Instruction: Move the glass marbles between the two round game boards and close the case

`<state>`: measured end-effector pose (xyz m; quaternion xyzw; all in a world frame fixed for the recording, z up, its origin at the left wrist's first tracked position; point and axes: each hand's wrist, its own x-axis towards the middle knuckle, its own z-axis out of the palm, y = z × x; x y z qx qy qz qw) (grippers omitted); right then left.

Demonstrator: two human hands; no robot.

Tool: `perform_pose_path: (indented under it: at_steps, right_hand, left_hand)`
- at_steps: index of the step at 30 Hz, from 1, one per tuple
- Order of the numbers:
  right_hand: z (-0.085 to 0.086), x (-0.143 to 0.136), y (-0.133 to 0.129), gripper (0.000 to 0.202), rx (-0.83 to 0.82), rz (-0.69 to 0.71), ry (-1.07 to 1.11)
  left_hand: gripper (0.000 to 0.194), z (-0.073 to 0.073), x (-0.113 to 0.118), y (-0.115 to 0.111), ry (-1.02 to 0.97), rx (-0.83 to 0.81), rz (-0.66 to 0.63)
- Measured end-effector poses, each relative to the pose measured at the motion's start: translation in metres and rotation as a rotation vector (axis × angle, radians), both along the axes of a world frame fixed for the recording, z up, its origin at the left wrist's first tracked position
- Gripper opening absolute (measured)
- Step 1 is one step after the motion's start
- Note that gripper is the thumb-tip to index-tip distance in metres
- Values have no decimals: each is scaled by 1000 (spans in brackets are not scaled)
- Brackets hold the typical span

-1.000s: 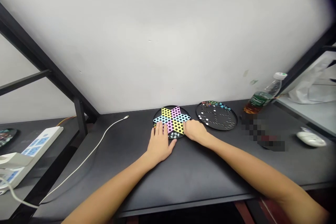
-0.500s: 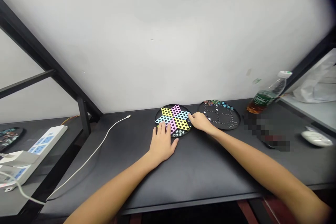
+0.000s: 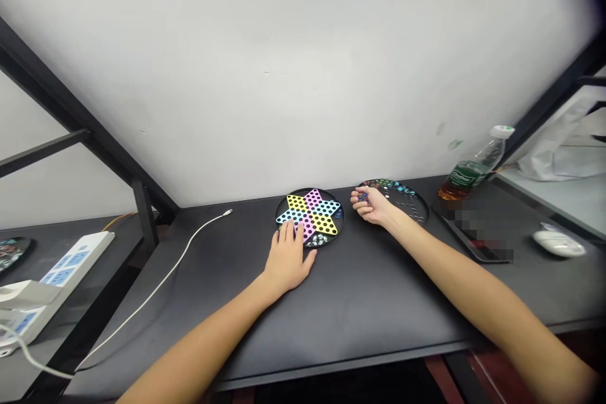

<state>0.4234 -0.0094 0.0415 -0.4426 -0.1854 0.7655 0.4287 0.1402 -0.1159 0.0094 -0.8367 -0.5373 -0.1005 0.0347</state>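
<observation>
A Chinese checkers board (image 3: 312, 213) lies on the black tabletop, its star marked in yellow, pink and blue with dark holes. Clear marbles (image 3: 318, 240) rest in the near part of its round black rim, and a few blue marbles (image 3: 338, 215) show at its right side. My left hand (image 3: 288, 261) lies flat with fingers stretched out, fingertips on the near left edge of the board. Palm turned up, my right hand (image 3: 373, 204) curls its fingers around several blue marbles (image 3: 363, 197), held by the left side of a second round black tray (image 3: 427, 214).
Coloured marbles (image 3: 402, 187) line the far rim of the second tray. To the right are a bottle (image 3: 468, 170) with brown liquid, a dark flat object partly blurred out, and a white mouse (image 3: 558, 243). A white cable (image 3: 182, 257) and power strip (image 3: 64, 278) lie left.
My right hand has left the right edge of the star board, moved right toward the second tray and turned palm up, now showing blue marbles. My left hand stays at the board.
</observation>
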Motion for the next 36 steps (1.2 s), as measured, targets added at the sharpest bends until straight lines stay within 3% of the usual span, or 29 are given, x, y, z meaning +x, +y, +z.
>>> perform_pose_path:
  at_steps: [12,16,19,21,23,25,30,36]
  right_hand:
    - [0,-4,2,9,11,-59,-100]
    - [-3,-2,6,25,30,0,-134]
    - [-6,-7,2,31,168,-17,-448]
    - [-6,-13,-4,33,394,10,-801]
    - [-4,-19,-11,30,658,124,-1162]
    - [-2,-27,-19,24,818,273,-1451]
    - [-2,-45,-35,37,771,467,-1869]
    - [-8,-58,-43,45,726,520,-1998]
  left_hand:
    - [66,1,0,0,6,-5,-3]
    - [64,0,0,0,-3,12,-8]
    - [65,0,0,0,3,11,-3]
    - [66,0,0,0,9,6,-3]
    - [65,1,0,-1,13,11,-3]
    - [64,2,0,-2,19,18,-5]
    - [63,12,3,-10,66,27,-32]
    - [55,21,3,-14,90,35,-75]
